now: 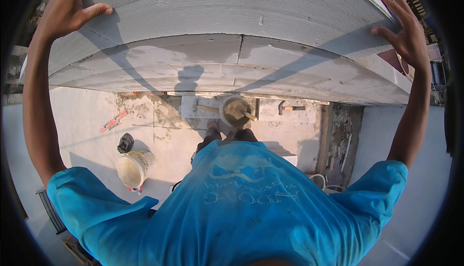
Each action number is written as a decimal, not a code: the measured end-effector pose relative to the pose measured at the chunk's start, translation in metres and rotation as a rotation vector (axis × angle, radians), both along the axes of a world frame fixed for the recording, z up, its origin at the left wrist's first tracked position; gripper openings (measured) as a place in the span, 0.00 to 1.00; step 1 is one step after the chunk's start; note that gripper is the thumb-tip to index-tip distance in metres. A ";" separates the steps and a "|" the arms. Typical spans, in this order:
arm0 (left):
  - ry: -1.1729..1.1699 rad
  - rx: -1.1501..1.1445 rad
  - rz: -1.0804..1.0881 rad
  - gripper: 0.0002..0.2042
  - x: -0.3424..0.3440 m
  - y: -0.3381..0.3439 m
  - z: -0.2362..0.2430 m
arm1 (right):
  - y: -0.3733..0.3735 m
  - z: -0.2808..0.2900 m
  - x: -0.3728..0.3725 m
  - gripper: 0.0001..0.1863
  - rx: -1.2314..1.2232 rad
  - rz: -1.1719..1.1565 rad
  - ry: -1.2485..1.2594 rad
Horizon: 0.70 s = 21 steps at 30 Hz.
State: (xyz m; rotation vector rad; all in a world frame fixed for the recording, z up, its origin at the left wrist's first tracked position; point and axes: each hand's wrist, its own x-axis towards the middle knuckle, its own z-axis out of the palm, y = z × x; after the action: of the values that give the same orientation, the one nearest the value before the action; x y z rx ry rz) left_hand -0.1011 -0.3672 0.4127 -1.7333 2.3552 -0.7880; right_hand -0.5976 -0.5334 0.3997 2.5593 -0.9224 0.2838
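Observation:
My left hand [70, 12] grips the left end of a long light-grey concrete block [232, 12], its thumb spread on the near face. At the far right end, my right hand [406, 36] clasps the same block, thumb on the near face and fingers along the top edge. This block lies along the top of a wall of similar blocks [208, 53], with a dark joint line beneath it. Both arms are stretched wide, and their shadows fall across the wall. The fingertips of my left hand are cut off by the frame's edge.
Below, at the wall's foot, stands a bucket of grey mortar [232, 114] with a wooden-handled tool in it. A hammer [292, 108] lies to its right. Leftward are a red level [114, 121], a black bag [125, 143] and a whitish bucket [133, 169].

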 end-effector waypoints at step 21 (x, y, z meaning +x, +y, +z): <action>0.130 0.217 -0.019 0.48 0.104 -0.025 -0.005 | -0.062 -0.014 -0.051 0.47 0.066 0.050 0.004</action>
State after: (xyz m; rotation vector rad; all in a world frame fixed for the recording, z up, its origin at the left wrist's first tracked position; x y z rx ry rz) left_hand 0.0027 -0.3917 0.4073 -1.7206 2.4361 -0.4147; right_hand -0.6482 -0.5950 0.3861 2.6450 -0.8816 0.2662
